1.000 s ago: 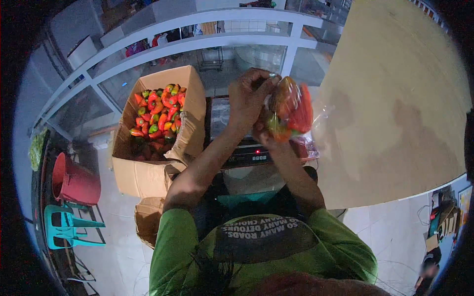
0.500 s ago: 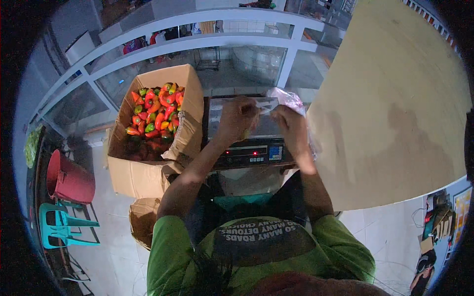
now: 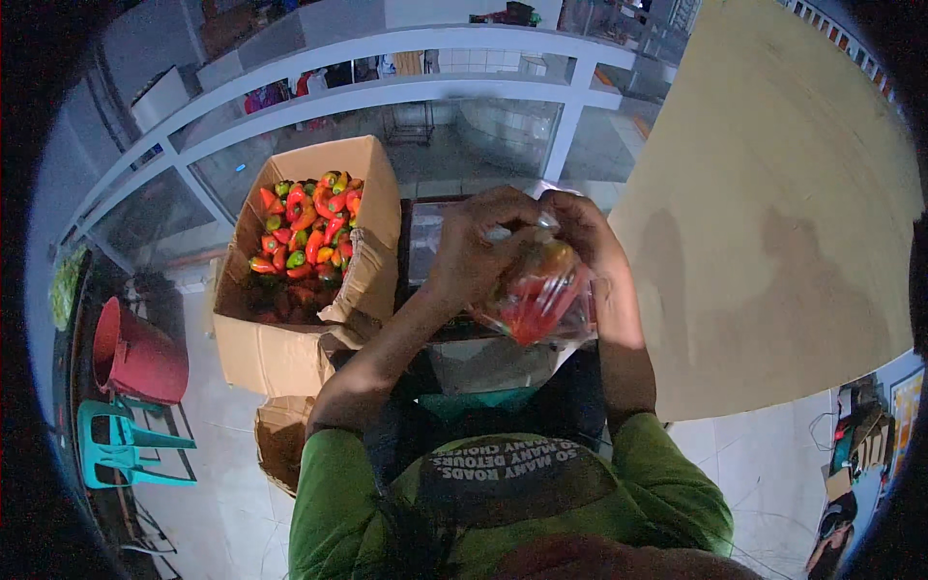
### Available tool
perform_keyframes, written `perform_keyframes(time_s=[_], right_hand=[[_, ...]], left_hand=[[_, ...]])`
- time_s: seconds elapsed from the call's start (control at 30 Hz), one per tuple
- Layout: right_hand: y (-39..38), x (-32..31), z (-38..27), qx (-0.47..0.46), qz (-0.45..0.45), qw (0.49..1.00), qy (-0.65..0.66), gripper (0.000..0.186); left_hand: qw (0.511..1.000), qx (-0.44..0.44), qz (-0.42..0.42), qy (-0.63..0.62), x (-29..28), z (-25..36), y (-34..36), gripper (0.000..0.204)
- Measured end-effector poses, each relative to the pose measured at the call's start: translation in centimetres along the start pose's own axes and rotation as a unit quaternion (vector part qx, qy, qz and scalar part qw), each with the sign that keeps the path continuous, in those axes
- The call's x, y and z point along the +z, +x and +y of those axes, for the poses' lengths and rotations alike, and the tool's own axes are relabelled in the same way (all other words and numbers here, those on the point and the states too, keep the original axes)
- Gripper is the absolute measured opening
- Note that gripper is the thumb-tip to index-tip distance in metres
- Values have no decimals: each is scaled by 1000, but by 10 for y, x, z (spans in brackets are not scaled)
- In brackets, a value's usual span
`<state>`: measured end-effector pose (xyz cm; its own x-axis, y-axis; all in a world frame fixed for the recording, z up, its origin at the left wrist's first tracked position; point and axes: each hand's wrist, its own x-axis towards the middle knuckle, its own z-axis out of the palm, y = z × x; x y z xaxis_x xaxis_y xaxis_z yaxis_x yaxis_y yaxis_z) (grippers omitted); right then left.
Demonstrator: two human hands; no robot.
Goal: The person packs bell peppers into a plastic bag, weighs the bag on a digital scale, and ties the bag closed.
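A clear plastic bag [image 3: 580, 314] hangs from my two hands, with red and greenish peppers [image 3: 532, 300] inside. My left hand [image 3: 483, 237] is closed on the bag's gathered top from the left. My right hand [image 3: 585, 227] pinches the same top from the right, its fingertips close to the left ones. Behind and below the bag is a scale [image 3: 421, 237], its platform and display mostly hidden by my hands and the bag. To the left stands an open cardboard box [image 3: 271, 338] holding many loose red, orange and green peppers [image 3: 307, 227].
A large tan board [image 3: 773, 242] rises close on the right. White railing [image 3: 387, 97] runs behind the scale and box. A smaller cardboard box [image 3: 280, 440] sits by my left arm. Farther left are a red bucket [image 3: 145, 353] and a teal plastic chair [image 3: 135, 440].
My hands have lifted the bag off the scale and drawn it nearer to me. The peppers in it now show below my fingers, and the hands are closer together.
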<state>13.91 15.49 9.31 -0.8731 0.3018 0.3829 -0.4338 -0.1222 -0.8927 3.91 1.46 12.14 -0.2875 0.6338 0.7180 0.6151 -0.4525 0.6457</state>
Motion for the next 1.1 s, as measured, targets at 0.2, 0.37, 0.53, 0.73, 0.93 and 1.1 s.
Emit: perform_keyframes(time_s=[0.2, 0.37, 0.53, 0.73, 0.93, 1.1], right_hand=[[-32, 22, 15, 19, 55, 945, 323, 30], [-15, 31, 88, 103, -100, 801, 581, 22], [-30, 31, 86, 131, 62, 889, 435, 12], [-24, 19, 25, -119, 38, 752, -647, 12], [-7, 18, -19, -118, -43, 875, -468, 12], [-2, 25, -26, -46, 21, 975, -218, 13]], left_hand=[[994, -58, -9, -92, 17, 9, 10, 10], [990, -73, 111, 56, 20, -37, 11, 9], [981, -76, 58, 168, 15, -70, -16, 8], [986, -108, -21, 124, 4, -57, -34, 6], [999, -46, 7, 6, -5, -11, -18, 10], [997, -38, 60, -23, -6, 9, -5, 11]])
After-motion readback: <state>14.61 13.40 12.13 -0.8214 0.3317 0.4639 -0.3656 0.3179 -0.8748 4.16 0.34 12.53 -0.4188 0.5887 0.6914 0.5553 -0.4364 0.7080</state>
